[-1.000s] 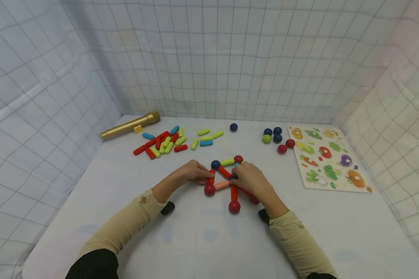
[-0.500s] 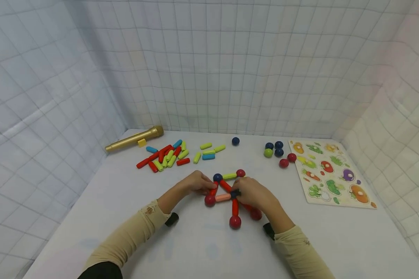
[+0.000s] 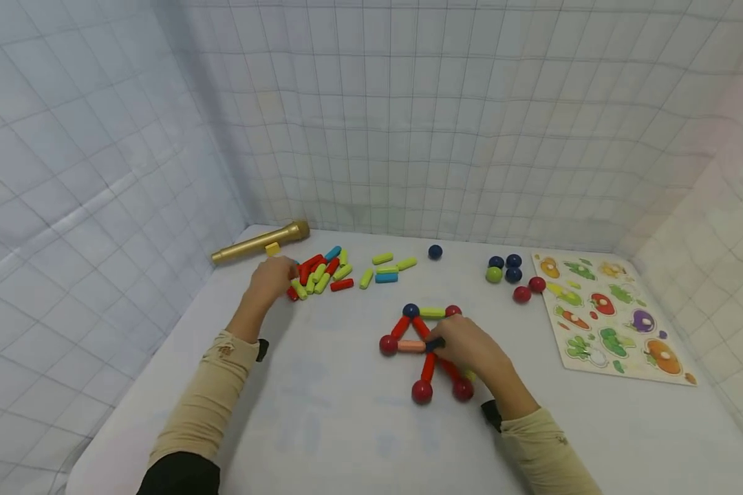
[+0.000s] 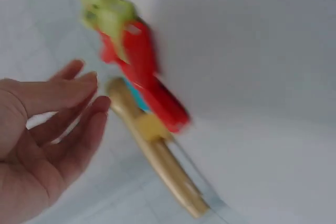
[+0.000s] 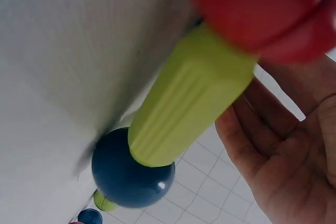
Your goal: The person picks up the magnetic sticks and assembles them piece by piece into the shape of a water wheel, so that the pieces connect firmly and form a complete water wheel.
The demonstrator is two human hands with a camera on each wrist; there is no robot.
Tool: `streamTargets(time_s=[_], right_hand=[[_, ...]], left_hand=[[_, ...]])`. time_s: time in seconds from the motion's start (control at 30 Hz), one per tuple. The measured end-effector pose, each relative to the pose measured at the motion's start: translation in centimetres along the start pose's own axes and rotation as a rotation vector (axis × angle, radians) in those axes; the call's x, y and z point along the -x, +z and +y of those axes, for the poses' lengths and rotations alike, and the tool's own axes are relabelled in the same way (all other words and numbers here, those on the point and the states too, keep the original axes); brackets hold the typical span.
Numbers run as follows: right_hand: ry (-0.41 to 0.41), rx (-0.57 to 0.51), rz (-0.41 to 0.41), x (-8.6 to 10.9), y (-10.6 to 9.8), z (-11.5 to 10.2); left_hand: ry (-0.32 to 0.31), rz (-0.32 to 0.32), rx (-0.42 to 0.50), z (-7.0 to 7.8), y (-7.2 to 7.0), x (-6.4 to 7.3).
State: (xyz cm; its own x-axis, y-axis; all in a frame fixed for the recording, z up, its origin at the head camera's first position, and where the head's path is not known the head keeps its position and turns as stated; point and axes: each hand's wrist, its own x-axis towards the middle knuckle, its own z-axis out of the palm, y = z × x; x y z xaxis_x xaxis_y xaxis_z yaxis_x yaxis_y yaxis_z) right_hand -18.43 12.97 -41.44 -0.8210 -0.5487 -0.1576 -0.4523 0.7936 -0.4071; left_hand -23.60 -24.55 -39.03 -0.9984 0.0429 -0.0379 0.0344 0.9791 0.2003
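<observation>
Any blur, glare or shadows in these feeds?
Left wrist: red sticks smeared, gold microphone soft-edged; right wrist: glint on the blue ball, shadow beside the green stick, foreground red ball soft; head: soft shadow beside the left sleeve.

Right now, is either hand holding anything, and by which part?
The left hand holds nothing, near the loose sticks. The right hand is at the dark piece ending the peach rod; whether it grips cannot be told.

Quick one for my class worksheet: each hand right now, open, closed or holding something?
Left hand: open, holding nothing, near the red and green sticks.
Right hand: holding the dark blue ball.
</observation>
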Motion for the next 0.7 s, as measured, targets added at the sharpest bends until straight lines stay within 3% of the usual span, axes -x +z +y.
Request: streamTargets(time_s=[0.13,0.3,0.53,0.7], right_hand=[[0.025,-0.010,0.013,0.1,0.2,0.4],[0.008,0.009,0.028,-0.2,0.1,0.6],[0.018,-0.006,0.021,-0.1,0.1,0.4],[0.014,-0.012,0.040,-0.2,0.1,0.7]], left_hand=[[0.100,-0.043,-0.008,-2.8,1.2,-0.2],[0.154,-0.043,-0.063,-3.5,2.1,-0.5],[0.135,-0.121,-0.107,-3.6,1.8,-0.5],[0.079,-0.202,-0.031,-2.8,1.3,-0.2]])
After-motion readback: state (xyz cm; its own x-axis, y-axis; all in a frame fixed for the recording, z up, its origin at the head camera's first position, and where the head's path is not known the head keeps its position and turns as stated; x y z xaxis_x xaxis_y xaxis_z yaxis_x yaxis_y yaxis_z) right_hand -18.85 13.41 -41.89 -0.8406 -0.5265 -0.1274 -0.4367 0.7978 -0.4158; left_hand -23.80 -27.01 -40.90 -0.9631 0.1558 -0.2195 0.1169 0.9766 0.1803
